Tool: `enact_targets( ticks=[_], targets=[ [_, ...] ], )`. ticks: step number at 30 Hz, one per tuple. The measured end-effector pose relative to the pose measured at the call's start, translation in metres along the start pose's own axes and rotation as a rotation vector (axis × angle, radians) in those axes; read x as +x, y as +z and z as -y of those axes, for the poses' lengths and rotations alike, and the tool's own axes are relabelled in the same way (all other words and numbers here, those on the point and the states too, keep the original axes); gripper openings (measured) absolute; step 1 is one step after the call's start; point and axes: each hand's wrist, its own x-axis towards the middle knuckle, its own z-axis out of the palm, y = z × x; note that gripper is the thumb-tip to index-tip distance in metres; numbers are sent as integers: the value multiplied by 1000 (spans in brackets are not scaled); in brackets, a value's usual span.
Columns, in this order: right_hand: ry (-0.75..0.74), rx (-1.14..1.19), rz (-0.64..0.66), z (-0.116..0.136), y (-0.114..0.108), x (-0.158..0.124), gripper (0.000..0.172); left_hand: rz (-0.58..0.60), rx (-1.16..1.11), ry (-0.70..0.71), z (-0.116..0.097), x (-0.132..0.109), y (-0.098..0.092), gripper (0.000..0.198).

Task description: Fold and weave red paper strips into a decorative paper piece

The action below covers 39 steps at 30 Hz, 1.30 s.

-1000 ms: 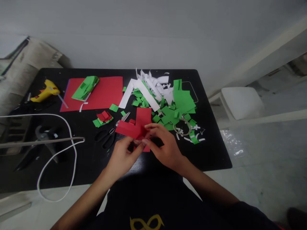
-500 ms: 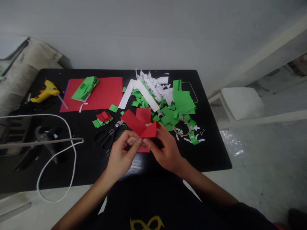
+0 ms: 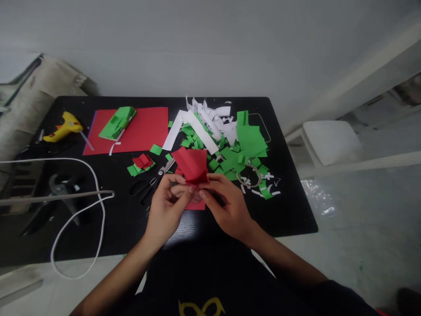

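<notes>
Both hands hold a folded red paper piece (image 3: 191,165) just above the black table (image 3: 289,206). My left hand (image 3: 167,206) pinches its lower left edge with thumb and fingers closed. My right hand (image 3: 226,204) pinches its lower right corner, fingers closed. Under the hands lies another red paper piece (image 3: 195,204), partly hidden. Black-handled scissors (image 3: 149,184) lie just left of my left hand.
A heap of green and white paper scraps (image 3: 226,140) fills the table's far middle. A red sheet (image 3: 144,129) with a green paper stack (image 3: 117,122) lies at far left, beside a yellow glue gun (image 3: 62,127). Small red and green squares (image 3: 141,162), a white cable (image 3: 82,210), a white stool (image 3: 330,140).
The red paper strip has been folded up between the hands: it lay flat and long to the left, then lifted, and now stands as a compact folded shape above the fingers.
</notes>
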Motion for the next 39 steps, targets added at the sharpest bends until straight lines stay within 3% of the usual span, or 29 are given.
enact_targets(
  ticks=[5, 11, 20, 24, 26, 33, 37, 39],
  targets=[
    [19, 35, -9, -1, 4, -1, 19, -19, 79, 81, -4, 0, 2, 26],
    [-63, -33, -34, -1, 9, -5, 29, 4, 175, 157, -2, -3, 1, 17],
    [-177, -154, 21, -3, 14, -12, 39, -111, 455, 224, 10, 0, -7, 14],
    [-180, -119, 28, -3, 14, -15, 35, -136, 503, 242, 8, 3, -10, 11],
    [-112, -42, 7, -2, 14, -18, 29, -171, 537, 254, 8, 5, -12, 10],
    [533, 723, -39, -5, 12, -2, 31, -147, 693, 330, 4, 9, -14, 9],
    [651, 810, -64, -7, 9, 9, 61, -109, 748, 380, 2, 8, -14, 10],
    [666, 807, -47, -7, 9, 10, 65, -108, 752, 410, 2, 7, -14, 11]
  ],
)
